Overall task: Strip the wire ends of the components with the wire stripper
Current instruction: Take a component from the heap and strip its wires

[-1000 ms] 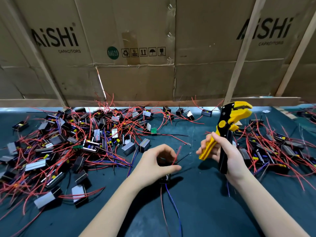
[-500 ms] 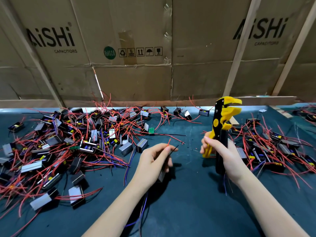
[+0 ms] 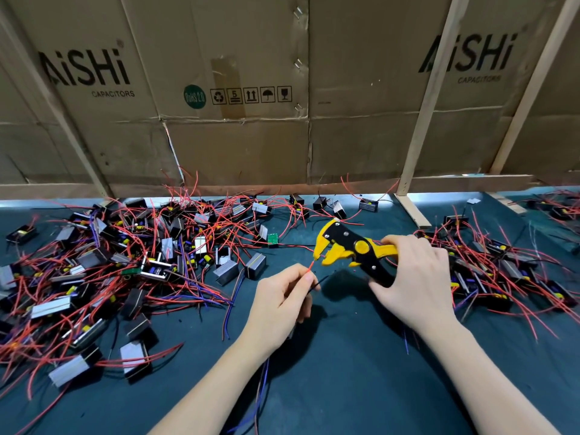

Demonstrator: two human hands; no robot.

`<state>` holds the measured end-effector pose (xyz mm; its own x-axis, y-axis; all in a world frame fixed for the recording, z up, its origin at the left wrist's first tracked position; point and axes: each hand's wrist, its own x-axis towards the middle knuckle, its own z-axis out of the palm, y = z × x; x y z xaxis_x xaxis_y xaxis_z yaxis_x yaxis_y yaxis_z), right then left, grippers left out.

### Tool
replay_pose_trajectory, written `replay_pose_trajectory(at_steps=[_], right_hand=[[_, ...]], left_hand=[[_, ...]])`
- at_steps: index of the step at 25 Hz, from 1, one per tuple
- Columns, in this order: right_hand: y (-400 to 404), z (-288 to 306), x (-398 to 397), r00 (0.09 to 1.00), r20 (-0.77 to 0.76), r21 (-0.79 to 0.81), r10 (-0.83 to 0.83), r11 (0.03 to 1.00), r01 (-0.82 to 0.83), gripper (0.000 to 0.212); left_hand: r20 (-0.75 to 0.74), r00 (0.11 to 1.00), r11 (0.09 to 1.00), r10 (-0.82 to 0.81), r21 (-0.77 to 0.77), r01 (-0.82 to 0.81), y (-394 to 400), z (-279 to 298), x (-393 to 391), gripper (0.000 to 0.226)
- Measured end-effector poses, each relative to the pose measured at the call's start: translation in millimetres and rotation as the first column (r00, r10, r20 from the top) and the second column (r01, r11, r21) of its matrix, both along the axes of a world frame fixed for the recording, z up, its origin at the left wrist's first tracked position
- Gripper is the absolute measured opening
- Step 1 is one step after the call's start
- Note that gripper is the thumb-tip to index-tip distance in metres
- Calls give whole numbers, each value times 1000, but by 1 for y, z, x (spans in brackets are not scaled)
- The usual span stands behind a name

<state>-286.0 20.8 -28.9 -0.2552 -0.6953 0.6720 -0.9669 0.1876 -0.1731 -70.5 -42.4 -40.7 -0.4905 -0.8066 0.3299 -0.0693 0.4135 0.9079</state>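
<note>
While the left hand (image 3: 282, 296) is pinching a red wire (image 3: 310, 266) up toward the wire stripper (image 3: 351, 249) gripped in the right hand (image 3: 411, 277), many components (image 3: 125, 262) are lying piled beyond and beside the left hand, seemingly awaiting stripping.

Flattened cardboard cartons (image 3: 238, 89) are standing as a back wall behind the bench, printed "AiSHi CAPACITORS", with a green RoHS sticker (image 3: 194, 96) and a row of handling symbols (image 3: 251, 95) beside it. Pale wooden battens (image 3: 430, 102) are leaning across the cardboard, one horizontal strip running along its base. A dark teal mat (image 3: 361, 372) is covering the bench. A small white scrap, possibly paper, (image 3: 473, 201) is lying far right.
</note>
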Motion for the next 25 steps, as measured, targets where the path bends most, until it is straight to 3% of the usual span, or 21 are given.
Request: replay_pose_trajectory(at_steps=[14,25], right_hand=[[-2,-1,16,997,-33,-63,63,996,-65,53],[-3,-6,9,993,-55,-83,103,991,-107,37]], left_hand=[[-9,998,994,57,97,-56,-3,2,0,32],[55,993,992,108,57,-111,1,3,-1,40]])
